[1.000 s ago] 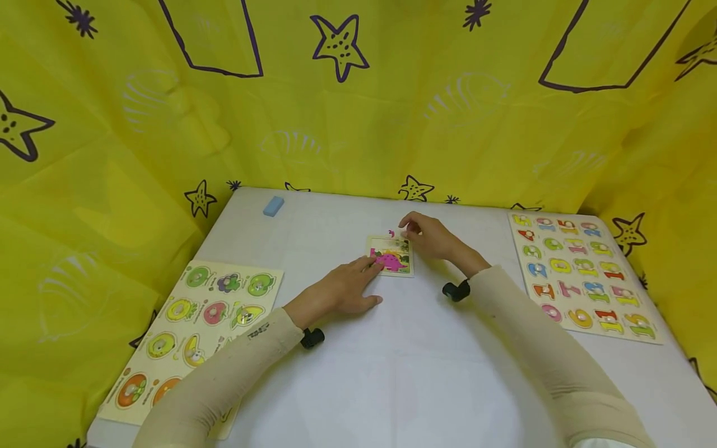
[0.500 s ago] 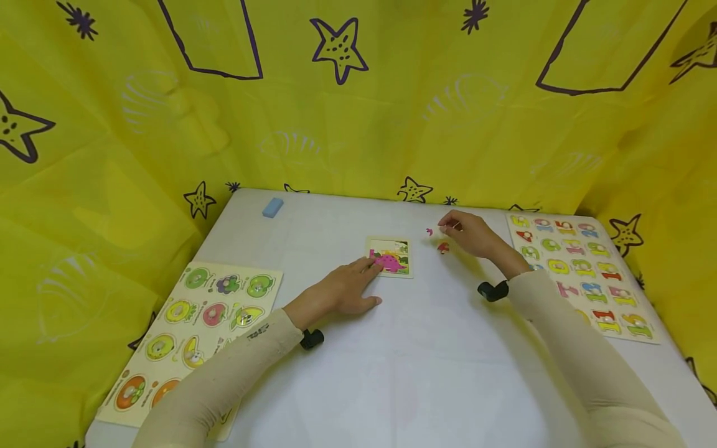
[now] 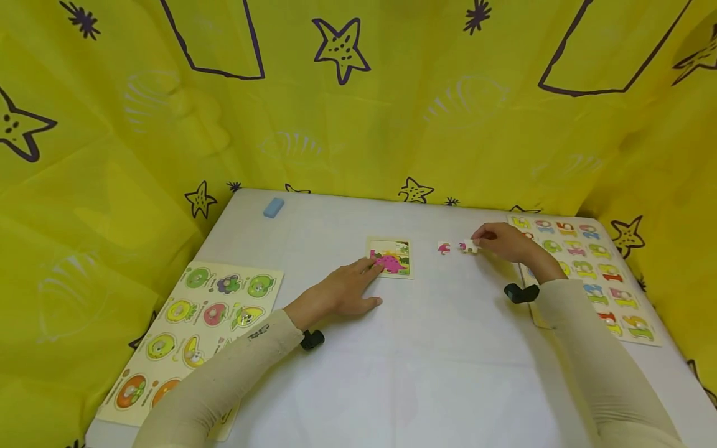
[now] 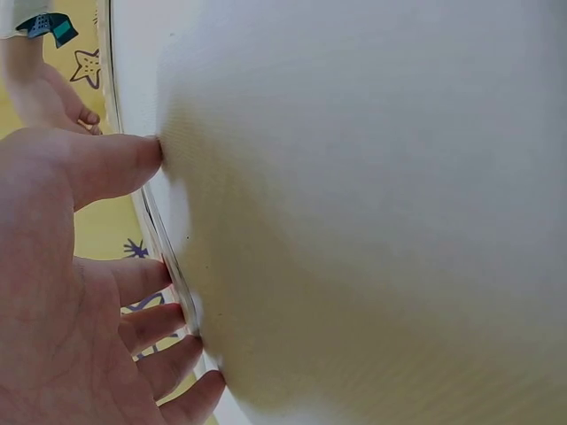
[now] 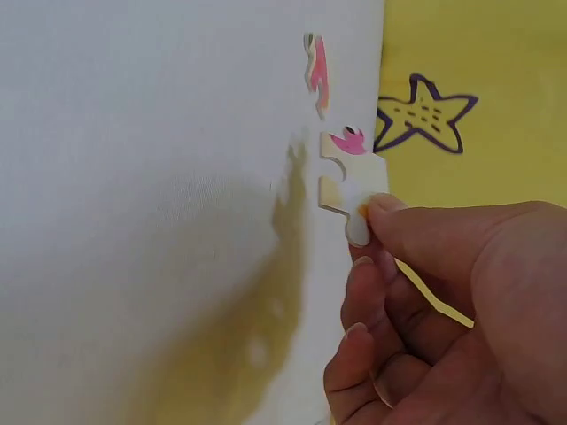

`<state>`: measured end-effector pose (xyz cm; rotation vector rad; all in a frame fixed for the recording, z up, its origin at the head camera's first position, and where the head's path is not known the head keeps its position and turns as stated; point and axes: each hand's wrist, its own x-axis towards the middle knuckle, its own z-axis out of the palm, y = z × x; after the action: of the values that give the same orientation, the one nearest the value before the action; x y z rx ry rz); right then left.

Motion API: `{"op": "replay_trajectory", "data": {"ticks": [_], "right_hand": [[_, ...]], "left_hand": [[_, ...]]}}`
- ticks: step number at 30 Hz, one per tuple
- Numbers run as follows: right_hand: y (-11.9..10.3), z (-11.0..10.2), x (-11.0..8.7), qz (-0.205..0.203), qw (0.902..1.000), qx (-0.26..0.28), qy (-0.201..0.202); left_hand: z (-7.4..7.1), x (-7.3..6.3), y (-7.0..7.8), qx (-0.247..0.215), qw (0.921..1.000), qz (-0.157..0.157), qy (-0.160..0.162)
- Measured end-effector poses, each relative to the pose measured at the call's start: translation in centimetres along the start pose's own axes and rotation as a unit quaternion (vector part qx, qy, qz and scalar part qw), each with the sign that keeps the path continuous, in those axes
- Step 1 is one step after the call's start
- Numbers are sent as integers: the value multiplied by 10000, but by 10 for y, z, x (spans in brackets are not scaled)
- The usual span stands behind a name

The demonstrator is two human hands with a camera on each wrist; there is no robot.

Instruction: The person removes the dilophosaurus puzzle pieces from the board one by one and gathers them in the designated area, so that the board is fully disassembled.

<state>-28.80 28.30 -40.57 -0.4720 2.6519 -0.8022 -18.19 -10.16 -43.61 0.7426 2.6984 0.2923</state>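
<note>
A small square jigsaw puzzle board (image 3: 411,266) with a pink dinosaur lies mid-table in the head view. My left hand (image 3: 350,289) rests its straight fingertips on the puzzle's left side, thumb spread on the white tabletop. To the right of the board, my right hand (image 3: 502,241) pinches a jigsaw piece (image 5: 354,173) between thumb and fingers; the piece is pale with a bit of pink. Another loose jigsaw piece (image 3: 444,248), white and pinkish red, lies on the table between the board and my right hand.
A fruit puzzle board (image 3: 215,336) lies at the left and a number puzzle board (image 3: 610,292) at the right, partly behind the right arm. A light blue block (image 3: 273,208) sits at the back left. Yellow patterned cloth (image 3: 358,124) stands around the table.
My right hand has lifted a jigsaw piece from the puzzle's upper part and carried it rightward past the loose piece. My left hand has stayed on the puzzle.
</note>
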Motion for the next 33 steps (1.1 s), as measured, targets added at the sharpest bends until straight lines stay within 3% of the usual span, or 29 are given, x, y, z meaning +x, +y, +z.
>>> {"op": "replay_trajectory", "data": {"ticks": [5, 11, 23, 33], "right_hand": [[9, -1, -2, 163, 9997, -37, -153], [13, 7, 1, 4, 9998, -184, 72], [8, 18, 4, 235, 9981, -423, 386], [3, 19, 8, 128, 9971, -624, 416]], "left_hand": [[0, -1, 0, 44, 10000, 32, 17], [1, -1, 0, 23, 10000, 16, 9], [-1, -2, 1, 180, 9998, 24, 8], [-1, -1, 0, 132, 9999, 24, -26]]}}
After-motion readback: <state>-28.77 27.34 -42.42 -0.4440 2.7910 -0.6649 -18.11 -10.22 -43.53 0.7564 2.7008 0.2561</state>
